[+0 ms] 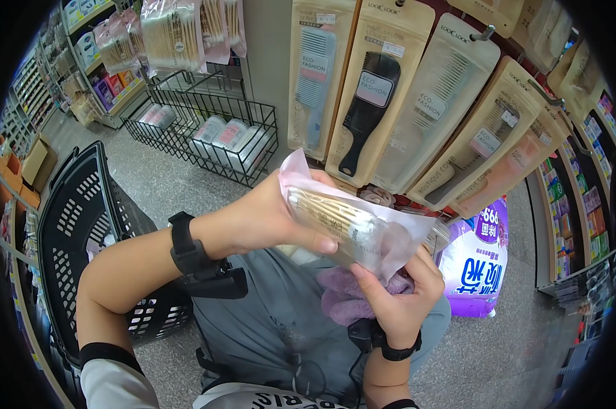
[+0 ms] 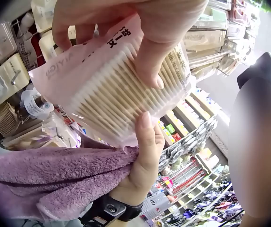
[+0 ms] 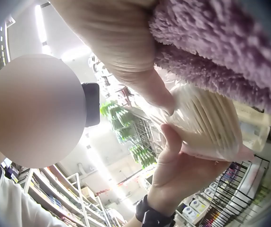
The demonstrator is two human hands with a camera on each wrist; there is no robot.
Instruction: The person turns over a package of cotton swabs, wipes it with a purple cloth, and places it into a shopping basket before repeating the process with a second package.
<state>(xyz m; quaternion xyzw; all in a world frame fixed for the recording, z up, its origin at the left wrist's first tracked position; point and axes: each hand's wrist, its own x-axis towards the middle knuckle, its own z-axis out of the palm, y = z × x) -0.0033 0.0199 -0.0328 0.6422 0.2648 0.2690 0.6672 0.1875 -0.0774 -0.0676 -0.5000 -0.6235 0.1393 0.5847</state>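
A clear and pink packet of cotton swabs (image 1: 332,217) is held between both hands, tilted, in front of the hanging combs. My left hand (image 1: 270,215) grips its left end, thumb on the near face; in the left wrist view the thumb lies across the swab sticks (image 2: 121,90). My right hand (image 1: 407,293) pinches the packet's lower right part with the thumb in front. A purple fluffy cloth item (image 1: 345,296) hangs at the right hand, and in the right wrist view its plush (image 3: 220,52) runs along that hand. How the right fingers hold it is hidden.
Packaged combs (image 1: 372,102) hang on hooks ahead. To the left are more swab packets (image 1: 171,34) over a wire basket (image 1: 267,126) of white containers. A black shopping basket (image 1: 76,225) stands on the left, and a purple-and-white bag (image 1: 475,266) on the right.
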